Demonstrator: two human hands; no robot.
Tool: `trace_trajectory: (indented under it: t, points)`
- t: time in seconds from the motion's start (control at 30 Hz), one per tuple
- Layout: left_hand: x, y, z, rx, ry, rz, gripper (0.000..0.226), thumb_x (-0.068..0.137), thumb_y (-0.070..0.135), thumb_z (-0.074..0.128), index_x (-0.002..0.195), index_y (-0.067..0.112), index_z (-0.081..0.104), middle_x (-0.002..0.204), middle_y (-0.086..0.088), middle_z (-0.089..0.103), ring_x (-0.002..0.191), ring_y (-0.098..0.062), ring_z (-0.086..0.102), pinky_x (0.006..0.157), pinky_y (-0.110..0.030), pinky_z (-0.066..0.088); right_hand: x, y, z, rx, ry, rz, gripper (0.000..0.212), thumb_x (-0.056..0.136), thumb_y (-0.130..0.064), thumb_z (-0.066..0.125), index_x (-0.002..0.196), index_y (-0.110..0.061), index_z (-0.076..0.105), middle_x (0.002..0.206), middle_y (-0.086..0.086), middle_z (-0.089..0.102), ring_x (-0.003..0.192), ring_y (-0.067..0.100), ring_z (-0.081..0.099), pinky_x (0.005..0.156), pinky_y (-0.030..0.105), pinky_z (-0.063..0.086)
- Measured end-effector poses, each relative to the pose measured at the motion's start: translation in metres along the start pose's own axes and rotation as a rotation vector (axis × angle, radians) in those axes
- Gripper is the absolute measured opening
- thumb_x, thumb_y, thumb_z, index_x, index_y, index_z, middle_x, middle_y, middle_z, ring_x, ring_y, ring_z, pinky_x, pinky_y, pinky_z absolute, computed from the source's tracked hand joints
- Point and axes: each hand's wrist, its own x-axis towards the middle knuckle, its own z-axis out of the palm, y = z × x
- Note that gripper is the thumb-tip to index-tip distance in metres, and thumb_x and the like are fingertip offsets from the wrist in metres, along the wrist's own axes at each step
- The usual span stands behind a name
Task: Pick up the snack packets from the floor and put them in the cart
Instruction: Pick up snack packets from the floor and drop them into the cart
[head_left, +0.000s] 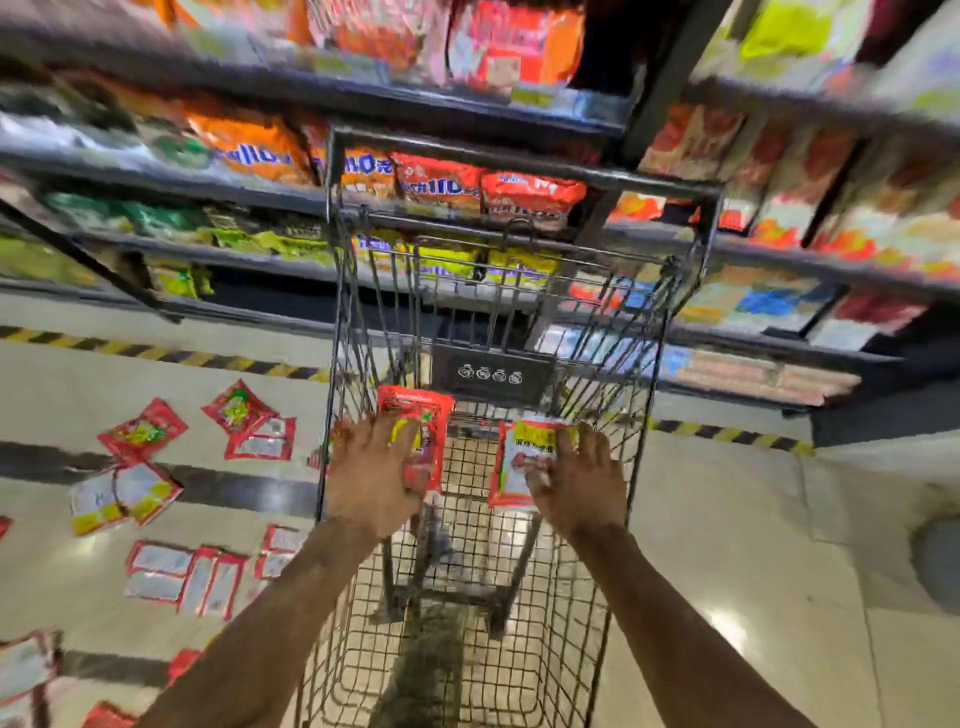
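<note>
A grey wire cart (670, 312) stands in front of me in a shop aisle. Both my hands reach into its basket. My left hand (376, 470) grips a red snack packet (423, 415) held upright above the cart's mesh floor. My right hand (576, 480) holds a second red and yellow packet (524, 452) beside it, fingers spread over its face. Several red snack packets lie scattered on the tiled floor left of the cart, such as one (143, 428) near the dark stripe and a pair (184, 574) lying back side up.
Shelves (208, 244) full of snack bags run behind the cart. Yellow and black tape (156, 353) marks the floor along them. A dark plate (491, 371) with symbols hangs on the cart's far wall. Bare tiles (737, 519) lie right of the cart.
</note>
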Motion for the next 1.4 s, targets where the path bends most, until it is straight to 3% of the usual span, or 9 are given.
trace_trajectory:
  t: [0.17, 0.33, 0.47, 0.6, 0.8, 0.93, 1.03, 1.17, 1.4]
  points:
    - [-0.112, 0.006, -0.043, 0.038, 0.072, -0.059, 0.077, 0.097, 0.069, 0.029, 0.163, 0.033, 0.011, 0.172, -0.006, 0.011, 0.157, -0.032, 0.012, 0.123, -0.056, 0.018, -0.079, -0.009, -0.055, -0.050, 0.014, -0.100, 0.077, 0.087, -0.063, 0.045, 0.152, -0.021, 0.045, 0.158, 0.018, 0.040, 0.144, 0.044, 0.037, 0.109, 0.056, 0.042]
    - [-0.236, -0.005, -0.066, 0.023, 0.174, -0.197, 0.080, 0.093, 0.075, 0.036, 0.161, 0.035, 0.020, 0.170, -0.003, 0.021, 0.154, -0.031, 0.020, 0.122, -0.056, 0.022, -0.179, -0.028, -0.108, -0.088, -0.004, -0.266, 0.080, 0.098, -0.068, 0.038, 0.163, -0.026, 0.019, 0.172, 0.012, 0.011, 0.158, 0.037, 0.010, 0.124, 0.056, 0.020]
    - [-0.331, -0.023, -0.073, 0.007, 0.250, -0.316, 0.081, 0.092, 0.077, 0.034, 0.160, 0.035, 0.023, 0.168, -0.005, 0.025, 0.153, -0.032, 0.024, 0.119, -0.055, 0.026, -0.246, -0.055, -0.129, -0.079, 0.039, -0.406, 0.080, 0.096, -0.065, 0.045, 0.161, -0.024, 0.021, 0.171, 0.014, 0.015, 0.157, 0.037, 0.013, 0.123, 0.057, 0.024]
    - [-0.409, -0.058, -0.065, -0.041, 0.322, -0.453, 0.081, 0.092, 0.078, 0.035, 0.159, 0.035, 0.023, 0.167, -0.005, 0.027, 0.153, -0.033, 0.024, 0.119, -0.057, 0.025, -0.297, -0.092, -0.130, -0.157, 0.089, -0.542, 0.084, 0.093, -0.072, 0.038, 0.159, -0.022, 0.025, 0.168, 0.015, 0.020, 0.155, 0.038, 0.017, 0.120, 0.057, 0.029]
    - [-0.529, -0.121, -0.042, -0.054, 0.419, -0.656, 0.086, 0.083, 0.079, 0.029, 0.153, 0.031, 0.038, 0.158, -0.008, 0.044, 0.143, -0.034, 0.041, 0.109, -0.055, 0.036, -0.366, -0.176, -0.116, -0.189, 0.122, -0.789, 0.083, 0.093, -0.072, 0.042, 0.158, -0.023, 0.028, 0.166, 0.015, 0.024, 0.154, 0.037, 0.019, 0.121, 0.055, 0.027]
    - [-0.607, -0.170, -0.013, -0.099, 0.424, -0.812, 0.082, 0.080, 0.078, 0.042, 0.148, 0.031, 0.047, 0.151, -0.008, 0.051, 0.137, -0.033, 0.048, 0.104, -0.056, 0.043, -0.422, -0.241, -0.099, -0.192, 0.110, -0.929, 0.083, 0.093, -0.070, 0.044, 0.160, -0.024, 0.023, 0.167, 0.016, 0.021, 0.155, 0.036, 0.018, 0.123, 0.054, 0.023]
    - [-0.671, -0.204, 0.008, -0.104, 0.439, -0.926, 0.079, 0.081, 0.076, 0.048, 0.147, 0.033, 0.047, 0.151, -0.004, 0.051, 0.137, -0.029, 0.047, 0.103, -0.054, 0.044, -0.470, -0.293, -0.084, -0.219, 0.091, -1.025, 0.084, 0.093, -0.071, 0.042, 0.161, -0.025, 0.022, 0.168, 0.015, 0.021, 0.155, 0.037, 0.016, 0.124, 0.055, 0.022]
    - [-0.760, -0.250, 0.043, -0.132, 0.493, -1.031, 0.076, 0.083, 0.072, 0.052, 0.147, 0.032, 0.045, 0.149, -0.003, 0.051, 0.136, -0.030, 0.047, 0.104, -0.053, 0.043, -0.540, -0.361, -0.052, -0.283, 0.125, -1.133, 0.080, 0.090, -0.073, 0.041, 0.154, -0.026, 0.033, 0.160, 0.014, 0.035, 0.148, 0.037, 0.030, 0.116, 0.054, 0.032]
    - [-0.904, -0.343, 0.122, -0.185, 0.431, -1.186, 0.079, 0.087, 0.074, 0.046, 0.155, 0.035, 0.034, 0.160, -0.003, 0.040, 0.145, -0.028, 0.038, 0.113, -0.052, 0.034, -0.672, -0.469, 0.019, -0.320, 0.081, -1.247, 0.083, 0.086, -0.071, 0.041, 0.154, -0.023, 0.037, 0.159, 0.017, 0.037, 0.149, 0.039, 0.030, 0.114, 0.056, 0.036]
